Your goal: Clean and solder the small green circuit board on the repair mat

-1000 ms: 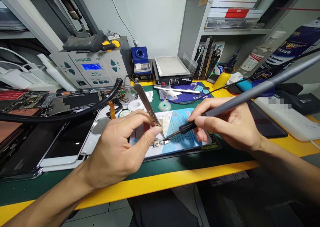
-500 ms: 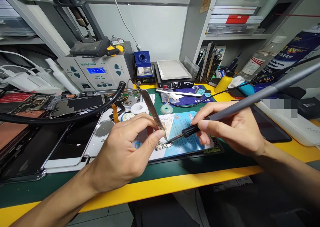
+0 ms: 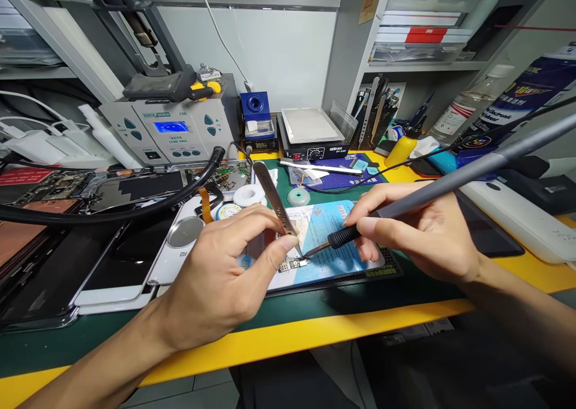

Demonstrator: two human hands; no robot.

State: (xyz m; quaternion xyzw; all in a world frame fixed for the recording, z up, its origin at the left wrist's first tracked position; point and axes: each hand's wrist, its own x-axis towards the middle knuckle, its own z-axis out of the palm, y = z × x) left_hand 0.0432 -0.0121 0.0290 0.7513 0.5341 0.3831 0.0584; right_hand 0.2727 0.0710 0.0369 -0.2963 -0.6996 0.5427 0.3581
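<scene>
Pinched between the thumb and fingers of my left hand (image 3: 238, 265) are metal tweezers (image 3: 272, 198), their tips pointing down at a small circuit board (image 3: 293, 264). The board lies on a blue and white pad (image 3: 335, 217). My right hand (image 3: 418, 232) is closed round a soldering iron (image 3: 346, 235) with a black ribbed grip. Its thin tip meets the tweezer tips at the board's upper edge; whether they touch is too small to tell.
A grey soldering station (image 3: 175, 130) stands at the back left, with a black hose (image 3: 135, 215) crossing the left side. Disassembled phones (image 3: 121, 259) lie left. A heating plate (image 3: 315, 127) sits behind the pad. Bottles (image 3: 468, 106) and a white power strip (image 3: 517, 217) are at right.
The view has shifted very slightly. Both hands keep their grip, and the tool tips remain at the board with almost no visible movement.
</scene>
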